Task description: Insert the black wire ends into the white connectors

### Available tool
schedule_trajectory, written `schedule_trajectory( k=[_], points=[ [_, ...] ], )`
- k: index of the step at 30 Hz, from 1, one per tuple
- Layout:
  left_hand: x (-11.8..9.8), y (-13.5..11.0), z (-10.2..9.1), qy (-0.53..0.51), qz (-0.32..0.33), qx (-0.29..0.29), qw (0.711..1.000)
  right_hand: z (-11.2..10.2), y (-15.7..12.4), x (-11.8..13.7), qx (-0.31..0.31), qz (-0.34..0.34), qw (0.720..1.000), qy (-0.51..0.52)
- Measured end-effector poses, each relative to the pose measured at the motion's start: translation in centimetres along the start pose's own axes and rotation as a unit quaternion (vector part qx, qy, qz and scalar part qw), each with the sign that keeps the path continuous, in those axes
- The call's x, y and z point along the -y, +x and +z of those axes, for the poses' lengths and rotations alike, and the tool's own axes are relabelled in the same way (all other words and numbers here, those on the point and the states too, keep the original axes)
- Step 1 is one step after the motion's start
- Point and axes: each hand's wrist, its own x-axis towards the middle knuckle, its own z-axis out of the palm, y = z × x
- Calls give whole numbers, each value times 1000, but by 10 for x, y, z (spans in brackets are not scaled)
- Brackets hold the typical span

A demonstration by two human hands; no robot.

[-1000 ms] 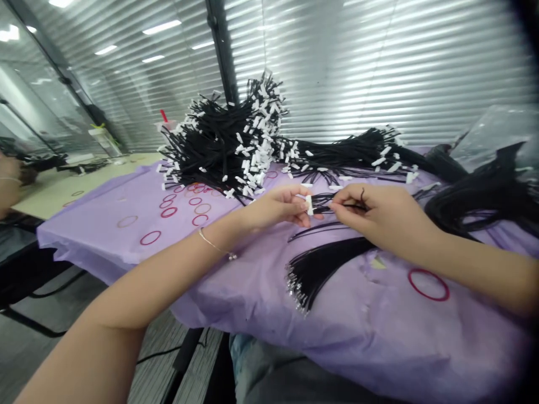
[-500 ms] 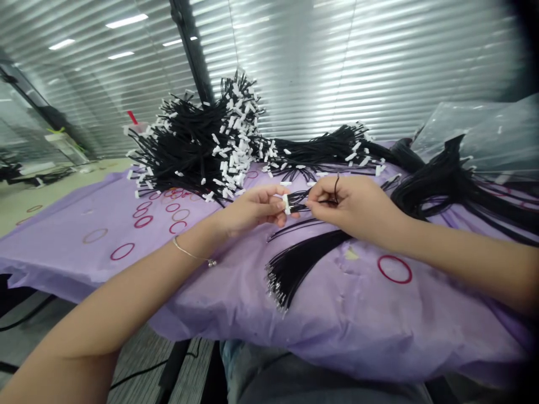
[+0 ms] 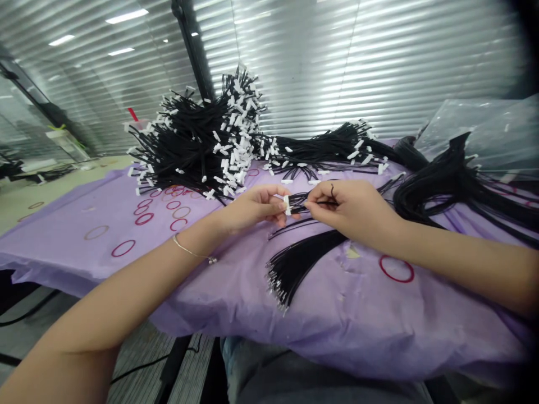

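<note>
Between thumb and fingers, my left hand (image 3: 256, 209) pinches a small white connector (image 3: 287, 205) with several thin black wires running out of its right side. Close by on the right, my right hand (image 3: 347, 209) is closed with thumb and forefinger together on a black wire (image 3: 310, 203) near the connector. The exact tip of that wire is too small to make out. Below both hands a fanned bundle of black wires (image 3: 305, 258) lies on the purple cover, its metal-tipped ends pointing left and down.
A tall heap of black cables with white connectors (image 3: 189, 140) stands at the back left, with more cables (image 3: 320, 150) behind my hands. Thick black wire hanks (image 3: 438, 185) and a clear plastic bag (image 3: 484, 132) lie right. Red rubber bands (image 3: 123, 248) dot the purple cover (image 3: 236, 297).
Both hands keep nearly the same place and hold. My right hand has shifted very slightly, and the view has moved a little.
</note>
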Motion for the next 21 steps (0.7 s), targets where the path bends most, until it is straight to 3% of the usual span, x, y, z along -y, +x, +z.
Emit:
schedule_trajectory(
  k=[13, 21],
  points=[
    [0, 0, 2, -11, 1, -5, 1000, -4, 2, 1, 11, 28, 999, 33],
    [-2, 1, 2, -27, -8, -13, 1000, 2, -1, -2, -13, -27, 1000, 4]
  ],
)
